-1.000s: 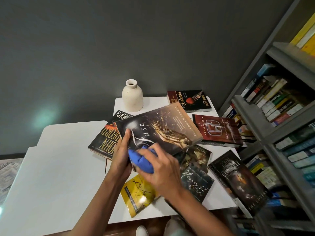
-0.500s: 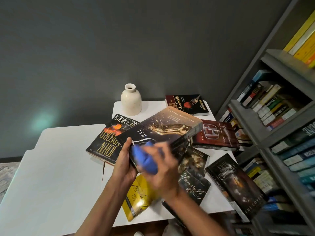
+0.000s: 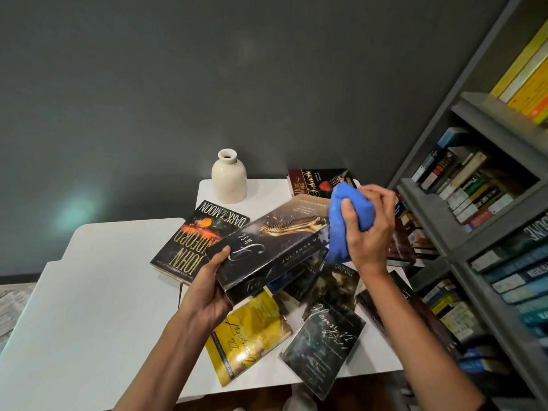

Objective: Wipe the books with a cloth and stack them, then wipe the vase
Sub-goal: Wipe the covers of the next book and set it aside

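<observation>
Moved in the last second: the blue cloth (image 3: 344, 215) has gone from the near end of the held book (image 3: 267, 247), beside my left grip (image 3: 207, 292), out to its far end. The book has also tipped, so its spine now faces me.

- Left grip: clenched on the book's near-left corner, thumb on the cover, palm beneath. It holds the book above the table (image 3: 261, 197).
- Sandford paperback (image 3: 192, 241): flat at the table's left edge, partly under the held book.
- Vase (image 3: 229, 176): upright at the far-left corner, untouched and well apart from both grips.
- Held book: its long axis runs from the left grip up and right to the cloth.
- Yellow book (image 3: 249, 336) and Henry VI paperback (image 3: 323, 342): loose along the near edge. I see no stack begun.
- Right grip (image 3: 370, 229): clenched round the bunched cloth, which sits against the book's far end.

My judgement is that the next stroke runs back along that axis toward the left grip, cover or spine.
</observation>
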Motion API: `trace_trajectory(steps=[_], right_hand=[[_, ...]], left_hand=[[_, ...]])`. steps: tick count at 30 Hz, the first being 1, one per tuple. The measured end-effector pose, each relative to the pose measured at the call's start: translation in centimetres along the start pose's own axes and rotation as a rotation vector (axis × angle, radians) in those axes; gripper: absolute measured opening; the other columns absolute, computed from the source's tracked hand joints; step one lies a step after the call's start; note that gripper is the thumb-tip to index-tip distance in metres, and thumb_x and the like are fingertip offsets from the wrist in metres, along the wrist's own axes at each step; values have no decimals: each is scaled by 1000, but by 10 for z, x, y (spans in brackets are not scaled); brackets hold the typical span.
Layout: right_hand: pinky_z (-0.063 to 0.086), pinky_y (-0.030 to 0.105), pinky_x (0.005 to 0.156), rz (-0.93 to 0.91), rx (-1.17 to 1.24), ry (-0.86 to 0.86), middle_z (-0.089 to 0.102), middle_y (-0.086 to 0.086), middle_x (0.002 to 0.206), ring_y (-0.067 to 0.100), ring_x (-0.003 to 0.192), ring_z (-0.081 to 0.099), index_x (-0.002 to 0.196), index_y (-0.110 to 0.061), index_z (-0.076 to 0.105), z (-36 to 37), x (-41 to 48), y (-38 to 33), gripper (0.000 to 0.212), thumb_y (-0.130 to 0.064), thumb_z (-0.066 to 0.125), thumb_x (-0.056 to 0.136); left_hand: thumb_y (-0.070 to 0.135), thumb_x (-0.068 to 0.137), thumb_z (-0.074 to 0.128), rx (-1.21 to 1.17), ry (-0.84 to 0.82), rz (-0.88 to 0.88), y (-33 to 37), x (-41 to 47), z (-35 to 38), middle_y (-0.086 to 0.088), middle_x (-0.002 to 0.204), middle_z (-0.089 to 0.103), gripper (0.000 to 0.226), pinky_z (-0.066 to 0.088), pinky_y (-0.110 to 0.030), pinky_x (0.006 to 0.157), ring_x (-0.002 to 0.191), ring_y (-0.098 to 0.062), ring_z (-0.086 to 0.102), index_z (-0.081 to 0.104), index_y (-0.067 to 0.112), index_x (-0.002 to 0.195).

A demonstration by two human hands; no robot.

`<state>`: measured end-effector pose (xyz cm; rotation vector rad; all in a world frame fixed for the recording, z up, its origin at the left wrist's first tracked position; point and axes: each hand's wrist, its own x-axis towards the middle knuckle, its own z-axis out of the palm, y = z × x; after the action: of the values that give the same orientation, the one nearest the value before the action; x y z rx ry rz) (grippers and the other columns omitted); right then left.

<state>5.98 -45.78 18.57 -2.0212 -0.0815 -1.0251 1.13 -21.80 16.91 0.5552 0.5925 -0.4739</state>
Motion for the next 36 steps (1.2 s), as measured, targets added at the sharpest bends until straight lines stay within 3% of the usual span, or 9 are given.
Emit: trace_trajectory(steps=[5,9,14,18,21,25,30,33,36], right_hand=[[41,9,67,1,275,-19,57,-17,73,-9,68,53,88,-13,57,6,13,-24,16,-28,53,86],[40,21,58,25,318,30,52,-19,63,-2,58,46,71,-27,51,19,34,-37,15,-30,57,84],[35,20,50,22,223,34,42,-12,53,3,49,40,64,-8,51,27,49,-50,31,-32,59,83],[34,16,49,84,187,43,43,-14,49,1,46,43,61,-16,51,31,62,-58,26,-24,63,82],[32,10,49,207,151,88,47,-18,44,-2,44,44,54,-26,46,28,71,-59,34,-22,65,81],[34,20,50,361,152,117,40,-15,42,1,45,37,49,-23,39,24,80,-48,35,-25,63,76],[44,31,60,511,152,73,49,-12,56,10,58,47,57,-22,50,24,69,-29,25,-30,64,76],[48,31,79,305,116,-207,60,-15,77,9,77,56,78,-25,61,21,50,-24,13,-36,68,80],[45,23,84,123,148,-722,61,-7,93,7,88,57,96,-16,66,19,34,-37,31,-41,74,79]], left_hand=[[6,64,79,9,25,-96,2,-2,-2,-27,102,65,75,56,-41,41,69,-37,71,51,0,133],[2,72,73,-102,-37,-283,6,-6,0,-38,101,60,66,53,-44,36,66,-49,68,51,-2,134],[21,88,47,-85,-82,-288,6,-8,6,-47,105,58,40,47,-66,61,83,-64,60,61,-8,111],[27,85,48,179,-83,-165,1,-6,3,-29,107,64,39,44,-73,84,99,-49,57,71,-2,97],[61,93,33,402,-49,57,-10,-4,-4,-7,128,58,59,26,-49,109,114,-25,48,69,21,117],[97,60,36,677,-161,543,-32,-10,-3,25,142,46,112,38,-8,92,122,13,46,28,29,148],[38,92,49,915,-74,971,-31,-9,-1,11,122,53,38,47,-6,79,109,10,53,37,20,123],[32,97,50,870,-83,1029,-25,-9,4,33,110,57,29,46,-5,81,107,10,55,42,21,122],[57,87,56,940,-24,1076,-19,-1,-2,24,109,61,55,46,-10,84,106,-1,60,49,14,121]])
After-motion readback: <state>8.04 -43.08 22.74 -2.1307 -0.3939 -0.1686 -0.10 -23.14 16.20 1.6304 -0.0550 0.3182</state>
